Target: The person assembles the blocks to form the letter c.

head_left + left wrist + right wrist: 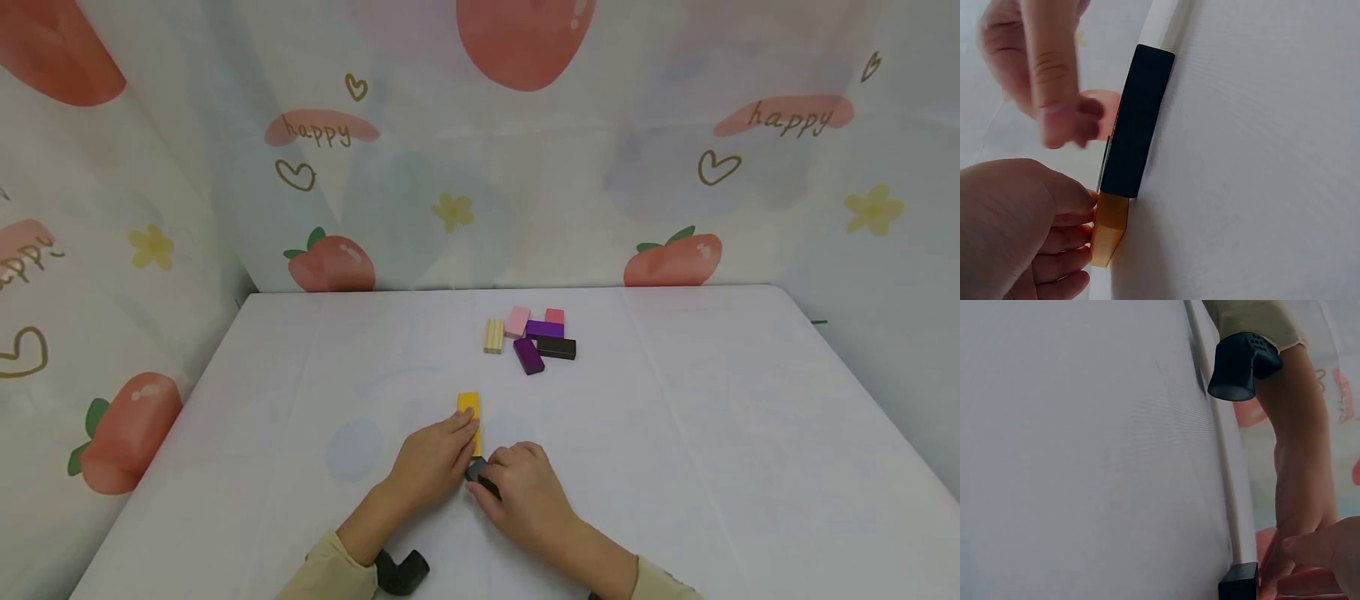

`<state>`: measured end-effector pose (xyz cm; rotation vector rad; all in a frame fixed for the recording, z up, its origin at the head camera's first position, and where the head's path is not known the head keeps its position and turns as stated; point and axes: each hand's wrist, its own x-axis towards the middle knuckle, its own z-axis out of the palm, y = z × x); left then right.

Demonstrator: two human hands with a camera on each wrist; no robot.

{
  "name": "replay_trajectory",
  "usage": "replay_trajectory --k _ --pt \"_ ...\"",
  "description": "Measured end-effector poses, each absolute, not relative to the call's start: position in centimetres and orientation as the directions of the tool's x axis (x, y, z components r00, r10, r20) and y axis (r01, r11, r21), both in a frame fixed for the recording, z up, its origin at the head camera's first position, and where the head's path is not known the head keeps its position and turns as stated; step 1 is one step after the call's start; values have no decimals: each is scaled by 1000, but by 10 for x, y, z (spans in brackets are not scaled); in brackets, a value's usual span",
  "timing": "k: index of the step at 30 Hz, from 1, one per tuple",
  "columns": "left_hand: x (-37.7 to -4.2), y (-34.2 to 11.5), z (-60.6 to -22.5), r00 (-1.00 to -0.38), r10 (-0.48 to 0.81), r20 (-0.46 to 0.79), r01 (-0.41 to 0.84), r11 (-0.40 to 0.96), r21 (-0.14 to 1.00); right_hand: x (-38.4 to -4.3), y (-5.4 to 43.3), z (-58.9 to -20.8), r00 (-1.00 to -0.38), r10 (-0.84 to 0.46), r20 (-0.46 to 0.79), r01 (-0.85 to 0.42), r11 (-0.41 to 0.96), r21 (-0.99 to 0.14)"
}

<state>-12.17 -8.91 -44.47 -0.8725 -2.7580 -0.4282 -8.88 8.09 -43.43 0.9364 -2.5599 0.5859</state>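
Note:
A yellow block [468,402] lies lengthwise on the white table, partly hidden under my left hand [435,458]. The left fingers rest on it, reaching across fairly straight. Just nearer to me is a black block [477,468], which shows its long side in the left wrist view and meets the end of the yellow one there. Over the black block is my right hand [525,493], its fingers loosely bent. The left wrist view shows the right thumb and fingertips blurred, with a small gap between thumb and block. One end of the black block shows in the right wrist view.
Farther back stands a loose group of blocks: light wood [493,336], pink [517,322], red [554,316], violet [544,330], dark purple [528,357] and dark brown [557,348]. A black curved piece [402,573] sits at the left wrist. Printed cloth surrounds the table's back.

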Motion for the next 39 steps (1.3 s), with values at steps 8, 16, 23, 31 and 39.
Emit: replay_trajectory --k 8,16,23,31,39 --pt "-122 -90 -445 -810 522 267 578 786 218 -112 84 -425 -683 -493 538 -693 670 -266" --pt "-123 -91 -447 -797 519 308 589 781 209 -133 86 -410 -725 -481 493 -655 703 -277" --pt "-123 -90 -448 -796 522 305 590 782 200 -152 89 -399 -740 -455 495 -634 718 -288" --pt "-122 -89 -449 -815 515 266 570 796 205 -176 94 -404 -803 -422 420 -564 766 -308" --pt "-123 -89 -451 -822 505 262 560 801 213 -192 101 -412 -851 -395 345 -504 800 -327"
